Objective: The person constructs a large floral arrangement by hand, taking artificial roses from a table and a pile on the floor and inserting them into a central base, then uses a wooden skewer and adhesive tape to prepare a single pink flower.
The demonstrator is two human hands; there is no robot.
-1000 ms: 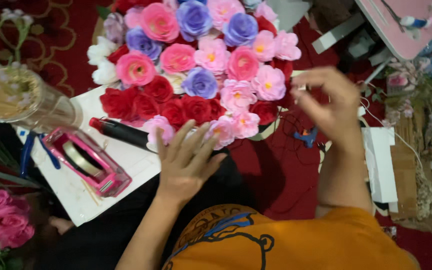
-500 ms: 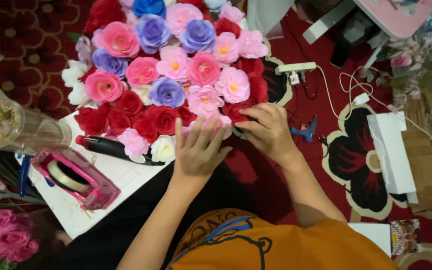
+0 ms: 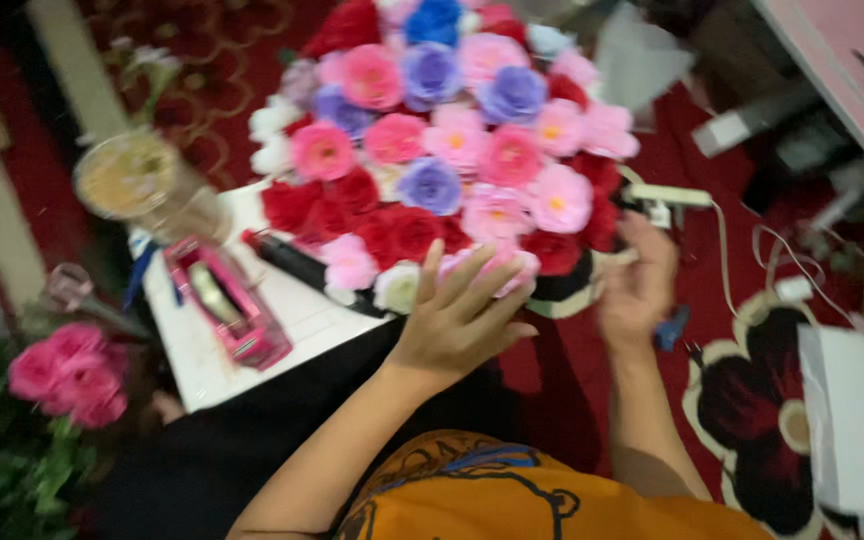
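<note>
Your left hand (image 3: 462,315) lies flat and open, fingers spread, on the near edge of the flower arrangement (image 3: 452,150), its fingertips resting on a pale pink bloom (image 3: 497,262) at the rim. The mound of paper flowers in pink, red, purple, blue and white spreads away from that hand, directly ahead of the fingers. Your right hand (image 3: 640,280) is just to the right of the left one, at the arrangement's right lower edge; its fingers curl in against the dark rim below the red blooms, but the blur makes it impossible to tell whether they grip anything.

Just left of your left hand's fingertips a white flower (image 3: 395,288) sits beside a dark cylindrical tool (image 3: 297,262) that runs under the arrangement. Further left lies a white board (image 3: 242,350) carrying a pink tape dispenser (image 3: 227,300), and beyond that a clear jar (image 3: 142,185). Well off to the left, near your elbow, is a bunch of pink roses (image 3: 67,372) with green leaves.

Close beside your right hand's heel a small blue object (image 3: 670,328) lies on the floor. Everything rests on a red carpet (image 3: 712,300) with dark flower patterns edged in cream. A white cable (image 3: 727,270) trails off to the right of that hand, toward a white box (image 3: 842,420) at the far right.
</note>
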